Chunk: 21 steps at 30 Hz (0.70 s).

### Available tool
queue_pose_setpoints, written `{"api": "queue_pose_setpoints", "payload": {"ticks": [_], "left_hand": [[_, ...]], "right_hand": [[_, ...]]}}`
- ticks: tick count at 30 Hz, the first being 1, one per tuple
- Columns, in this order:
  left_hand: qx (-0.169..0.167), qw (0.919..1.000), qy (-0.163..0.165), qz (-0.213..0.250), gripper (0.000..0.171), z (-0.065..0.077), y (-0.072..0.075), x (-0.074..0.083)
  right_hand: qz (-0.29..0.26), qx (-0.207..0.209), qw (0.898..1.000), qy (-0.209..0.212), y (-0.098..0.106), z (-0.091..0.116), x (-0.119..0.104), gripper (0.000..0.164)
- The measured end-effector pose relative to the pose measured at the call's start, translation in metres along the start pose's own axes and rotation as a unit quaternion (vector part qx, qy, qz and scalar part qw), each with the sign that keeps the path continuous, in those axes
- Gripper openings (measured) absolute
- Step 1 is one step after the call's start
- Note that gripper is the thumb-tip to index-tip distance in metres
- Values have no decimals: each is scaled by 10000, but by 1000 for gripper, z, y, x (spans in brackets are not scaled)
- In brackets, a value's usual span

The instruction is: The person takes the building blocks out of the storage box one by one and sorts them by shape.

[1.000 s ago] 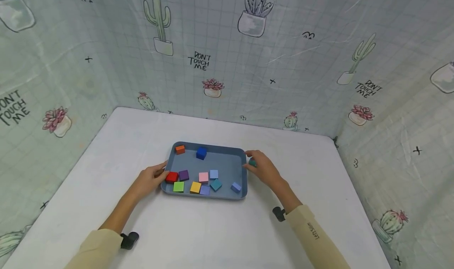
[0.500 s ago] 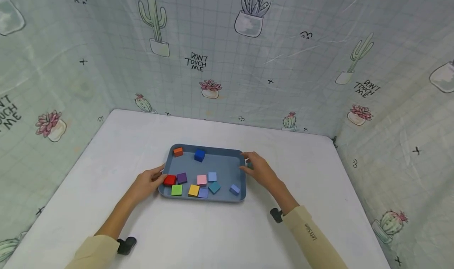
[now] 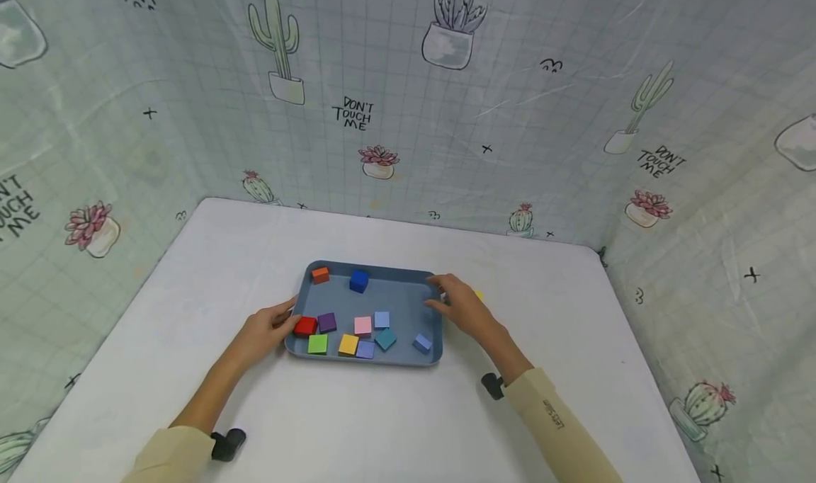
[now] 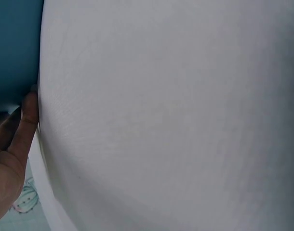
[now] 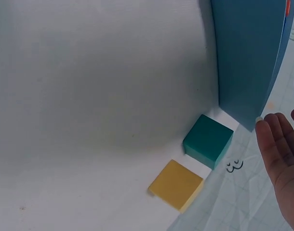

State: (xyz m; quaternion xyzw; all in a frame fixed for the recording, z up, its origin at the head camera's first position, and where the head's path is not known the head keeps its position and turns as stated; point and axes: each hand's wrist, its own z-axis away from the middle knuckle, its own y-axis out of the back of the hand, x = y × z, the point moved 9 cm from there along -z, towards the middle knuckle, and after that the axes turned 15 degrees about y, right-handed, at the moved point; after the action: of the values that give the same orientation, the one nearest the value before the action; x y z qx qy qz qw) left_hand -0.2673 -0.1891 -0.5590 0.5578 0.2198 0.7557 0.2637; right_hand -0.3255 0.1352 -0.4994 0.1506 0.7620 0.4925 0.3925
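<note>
White table (image 3: 382,412): one. Blue-grey tray (image 3: 398,295): one, lies near the table's middle. Left hand (image 3: 259,331): grips the tray's left edge. Right hand (image 3: 464,306): holds nothing, thumb and fingers parted at the tray's right rim. Red block (image 3: 305,327) and ten others: sit inside. Green block (image 5: 208,139), yellow block (image 5: 176,185): rest outside, near its right end.
</note>
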Motion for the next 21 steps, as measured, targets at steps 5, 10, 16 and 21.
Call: {"api": "queue_pose_setpoints", "payload": {"ticks": [5,10,16,21], "left_hand": [[-27,10000,-41,51,57,1,1,0],[-35,10000,-48,23,57,1,4,4],[-122,9999,8,-55,59,-1,3,3],[-168,9998,44,-36,59,-1,2,2]], "right_hand": [[47,-79,10000,22,-4,-9,-3,45],[21,-183,9998,108,-11,-25,-10,46],[19,-297,9996,24,-23,-46,-19,46],[11,-409,9982,-449,-35,-59,-25,51]]}}
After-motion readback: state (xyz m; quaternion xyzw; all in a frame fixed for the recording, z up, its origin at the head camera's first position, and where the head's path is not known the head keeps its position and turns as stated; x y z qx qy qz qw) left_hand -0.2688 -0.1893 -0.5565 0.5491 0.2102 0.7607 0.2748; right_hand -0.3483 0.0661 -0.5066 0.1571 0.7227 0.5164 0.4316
